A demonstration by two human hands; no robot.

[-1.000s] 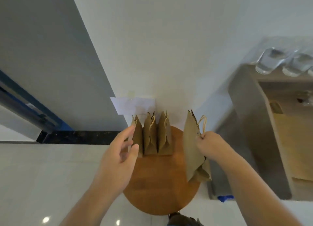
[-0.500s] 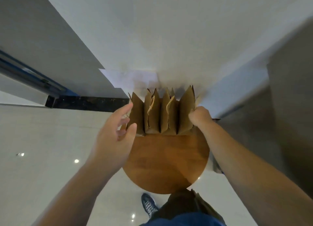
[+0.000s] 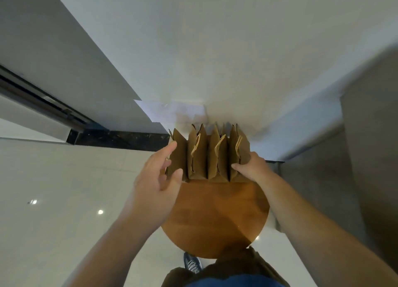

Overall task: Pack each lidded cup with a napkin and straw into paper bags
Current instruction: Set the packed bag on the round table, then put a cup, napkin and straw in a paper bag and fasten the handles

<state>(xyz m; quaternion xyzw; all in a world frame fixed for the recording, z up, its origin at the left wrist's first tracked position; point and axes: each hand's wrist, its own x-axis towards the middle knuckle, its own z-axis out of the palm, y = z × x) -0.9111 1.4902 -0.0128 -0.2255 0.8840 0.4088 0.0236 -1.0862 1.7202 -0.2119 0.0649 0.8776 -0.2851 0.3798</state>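
Far to the left of the round brown wooden tabletop (image 3: 215, 217) a dark metal door track (image 3: 43, 99) runs along the grey wall. A black stone skirting strip (image 3: 120, 137) meets the glossy pale tiled floor (image 3: 53, 200) nearer the tabletop. The left grip (image 3: 157, 177) hovers over the tabletop's left edge, released, with its fingers spread. Its forefinger touches the outer side of the leftmost bag (image 3: 179, 155). Four brown paper bags with twine handles (image 3: 206, 157) stand upright in a tight row along the tabletop's far edge, side against side and backed by the white wall. Above the tabletop's far edge, behind the bags, a white paper sheet (image 3: 172, 112) is stuck on the wall, too blurred to read. The right grip (image 3: 251, 168) clasps the rightmost bag (image 3: 241, 149), thumb across its near edge and fingers round its outer side. Right of the tabletop a grey cabinet side (image 3: 370, 157) crowds close. Below the tabletop's near edge a blue shoe (image 3: 191, 263) shows on the floor.
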